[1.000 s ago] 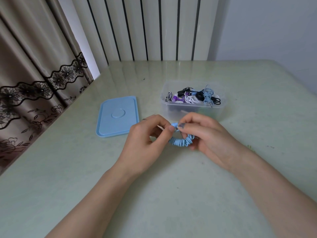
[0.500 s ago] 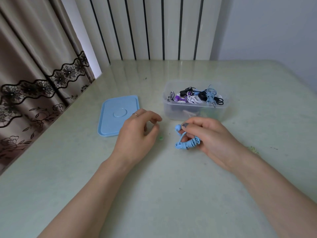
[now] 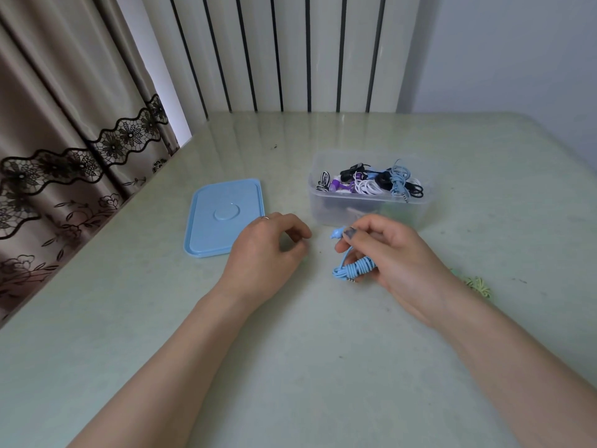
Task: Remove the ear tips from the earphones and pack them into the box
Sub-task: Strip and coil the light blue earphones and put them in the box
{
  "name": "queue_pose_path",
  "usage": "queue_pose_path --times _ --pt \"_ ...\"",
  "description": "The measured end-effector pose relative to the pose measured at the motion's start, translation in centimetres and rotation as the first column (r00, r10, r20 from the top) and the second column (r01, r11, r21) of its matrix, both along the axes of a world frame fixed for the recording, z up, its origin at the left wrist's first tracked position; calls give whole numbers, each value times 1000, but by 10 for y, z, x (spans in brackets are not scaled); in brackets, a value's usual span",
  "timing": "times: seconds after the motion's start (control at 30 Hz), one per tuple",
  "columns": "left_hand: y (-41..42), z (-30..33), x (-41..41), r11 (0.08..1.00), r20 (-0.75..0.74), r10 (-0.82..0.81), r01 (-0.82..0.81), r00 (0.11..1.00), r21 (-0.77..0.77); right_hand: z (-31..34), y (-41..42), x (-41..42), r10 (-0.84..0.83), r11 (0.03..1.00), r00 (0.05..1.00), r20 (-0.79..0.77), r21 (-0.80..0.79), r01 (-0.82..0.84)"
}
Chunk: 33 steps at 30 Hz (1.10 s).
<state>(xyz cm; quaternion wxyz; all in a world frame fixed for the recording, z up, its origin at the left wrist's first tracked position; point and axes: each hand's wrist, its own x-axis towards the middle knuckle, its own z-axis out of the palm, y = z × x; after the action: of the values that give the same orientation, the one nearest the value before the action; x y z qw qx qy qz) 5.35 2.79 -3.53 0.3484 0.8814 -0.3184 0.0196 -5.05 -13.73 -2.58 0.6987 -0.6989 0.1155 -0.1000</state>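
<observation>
Pale green and shiny, the table (image 3: 290, 367) has a curtain (image 3: 64, 140) at its left and a white wall with dark stripes behind it. Near the middle sits a clear box (image 3: 370, 206) with a pile of wound-up earphones (image 3: 371, 184) in it: black, white, purple and blue ones. A blue lid (image 3: 223, 218) lies flat just left of the box. The right hand (image 3: 397, 260) holds a blue earphone (image 3: 353, 268) with its wire wrapped in a bundle, and the thumb and first finger pinch the bud end (image 3: 337, 234) just in front of the box. The left hand (image 3: 265, 253) rests on the table beside the lid, fingers curled in. It may be holding a tiny ear tip, but I cannot tell. A ring (image 3: 265, 217) is on one finger. Some small green bits (image 3: 478, 284) lie near the right wrist.
</observation>
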Motion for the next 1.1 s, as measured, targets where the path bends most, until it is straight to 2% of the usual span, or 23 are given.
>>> queue_pose_path --times 0.1,0.27,0.33,0.57,0.9,1.1 --pt "0 -1 -1 1000 29 -15 15 999 -13 1 1 -1 -4 1000 1000 -3 21 4" --pt "1 4 -11 979 18 -68 70 998 -191 4 2 -3 -31 991 999 34 128 26" --pt "0 6 -15 968 7 -110 108 994 -225 5 1 -4 -11 993 999 46 116 5" --pt "3 5 -19 943 -34 -213 197 976 -270 5 3 -5 1 997 997 73 75 -7" --pt "4 4 -23 927 -13 -246 231 969 -295 5 6 -6 23 1000 995 101 5 -24" --pt "5 3 -22 924 3 -249 239 968 -300 5 6 -6 -5 1000 993 117 24 2"
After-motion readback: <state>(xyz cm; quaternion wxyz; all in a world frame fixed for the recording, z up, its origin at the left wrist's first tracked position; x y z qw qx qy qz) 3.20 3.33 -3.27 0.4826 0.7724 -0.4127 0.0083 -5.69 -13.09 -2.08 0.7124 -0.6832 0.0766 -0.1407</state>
